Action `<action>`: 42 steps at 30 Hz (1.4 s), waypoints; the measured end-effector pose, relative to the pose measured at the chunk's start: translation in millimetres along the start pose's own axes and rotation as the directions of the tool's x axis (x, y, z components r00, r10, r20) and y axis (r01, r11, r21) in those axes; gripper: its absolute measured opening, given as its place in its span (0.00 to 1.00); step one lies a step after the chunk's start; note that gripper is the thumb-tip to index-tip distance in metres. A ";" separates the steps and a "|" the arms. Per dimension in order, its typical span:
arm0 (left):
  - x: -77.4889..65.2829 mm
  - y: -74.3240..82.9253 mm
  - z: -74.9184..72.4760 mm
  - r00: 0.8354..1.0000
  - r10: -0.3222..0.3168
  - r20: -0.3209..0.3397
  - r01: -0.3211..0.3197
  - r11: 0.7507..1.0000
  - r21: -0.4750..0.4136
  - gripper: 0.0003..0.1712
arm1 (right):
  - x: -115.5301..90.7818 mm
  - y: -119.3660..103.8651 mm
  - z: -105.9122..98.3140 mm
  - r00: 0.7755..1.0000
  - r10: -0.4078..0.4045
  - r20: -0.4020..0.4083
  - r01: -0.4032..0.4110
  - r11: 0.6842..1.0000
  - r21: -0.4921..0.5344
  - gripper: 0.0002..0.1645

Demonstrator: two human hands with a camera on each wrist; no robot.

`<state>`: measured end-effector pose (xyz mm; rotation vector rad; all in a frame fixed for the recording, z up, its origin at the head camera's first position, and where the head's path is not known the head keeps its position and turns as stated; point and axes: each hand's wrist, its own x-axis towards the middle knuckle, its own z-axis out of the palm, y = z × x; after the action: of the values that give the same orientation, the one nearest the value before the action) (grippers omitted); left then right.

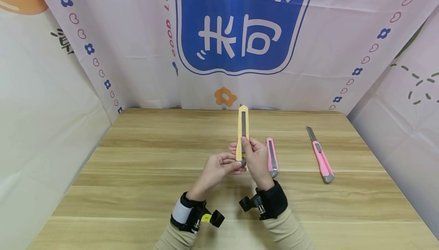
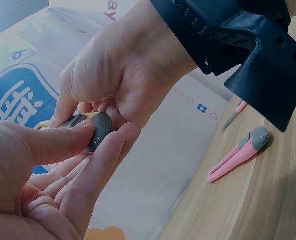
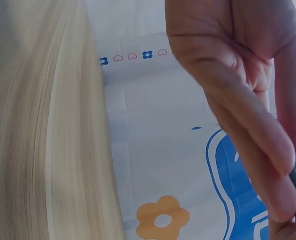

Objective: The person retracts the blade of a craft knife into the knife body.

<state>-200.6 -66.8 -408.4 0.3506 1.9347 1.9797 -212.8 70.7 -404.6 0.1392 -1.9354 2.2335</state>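
Bright, even light flooded your head view, just soft shadows on the wooden tabletop [image 1: 144, 189]! Your left wrist view ran dimmer, bluish, shadow hugging a pink utility knife [image 2: 238, 156]; in the other, your right hand [image 3: 237, 95] sat shaded.

Wood tbl [image 1: 137, 189], wht cloth [image 1: 137, 44] bhnd

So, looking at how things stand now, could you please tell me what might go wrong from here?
The right hand has its thumb over the slot of the yellow cutter, so a slip might slide the blade. The left hand pinches only the grey end; it could lose its hold if pulled hard. The far-right pink cutter lies with its blade out, so a careless reach might meet the edge.
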 end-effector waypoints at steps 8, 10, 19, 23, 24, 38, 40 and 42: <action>-0.5 0.7 0.2 1.000 -0.010 -0.002 0.010 1.000 -0.017 0.16 | -0.1 0.9 0.0 0.999 -0.030 0.018 0.030 0.999 -0.014 0.19; -0.4 1.0 0.3 1.000 -0.016 -0.008 0.016 1.000 -0.026 0.16 | -0.5 1.0 0.0 0.999 -0.035 0.022 0.035 0.999 -0.031 0.18; -0.4 0.0 -1.9 1.000 0.009 0.012 -0.009 1.000 -0.028 0.17 | -0.3 -3.0 -0.4 0.999 0.015 0.033 -0.014 0.999 -0.032 0.20; -0.6 0.4 -1.8 1.000 0.011 0.007 -0.011 0.999 -0.033 0.17 | -0.8 -4.6 1.8 0.999 0.029 0.015 -0.029 1.000 -0.003 0.20; -0.6 0.6 -1.7 1.000 0.010 0.005 -0.010 0.999 -0.034 0.17 | -0.8 -4.7 2.4 1.000 0.027 0.012 -0.027 1.000 0.001 0.20; -1.2 1.7 -1.6 1.000 0.011 -0.002 -0.012 0.999 -0.030 0.16 | -0.7 -3.5 1.1 0.999 -0.006 0.043 0.005 1.000 0.023 0.17; -1.1 1.6 -1.5 1.000 0.009 -0.004 -0.009 0.999 -0.031 0.16 | -0.6 -3.5 0.5 0.999 -0.012 0.052 0.011 1.000 0.027 0.17; -0.9 1.6 -1.4 1.000 0.004 -0.007 -0.004 1.000 -0.030 0.16 | -0.6 -3.4 -0.1 0.998 -0.014 0.059 0.012 1.000 0.029 0.17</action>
<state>-200.5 -68.5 -406.8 0.3399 1.9074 2.0131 -211.5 71.2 -401.4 0.2233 -1.9270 2.2737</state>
